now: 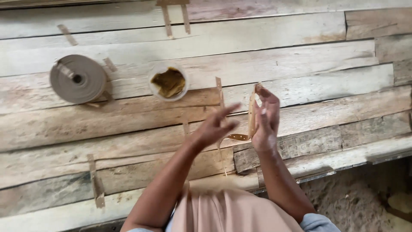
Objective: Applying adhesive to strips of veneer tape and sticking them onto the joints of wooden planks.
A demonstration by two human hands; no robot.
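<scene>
Tan strip (252,115) stands upright above the plank worktop (300,51), right hand (265,118) clamping its grip along the strip's edge. Left hand (214,125) beside it, fingers spread wide, holding nothing. Further out: a small tub of brown paste (168,81), then a roll of tan tape (78,79) at far left.

Open planks right of the hands; glue cup (168,81) and tape roll (77,79) to the left.

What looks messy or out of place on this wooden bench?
Short paper strips lie scattered at odd angles across the plank table, away from the tape roll. The bowl of brown paste is unspilled. The right hand holds one strip.
</scene>
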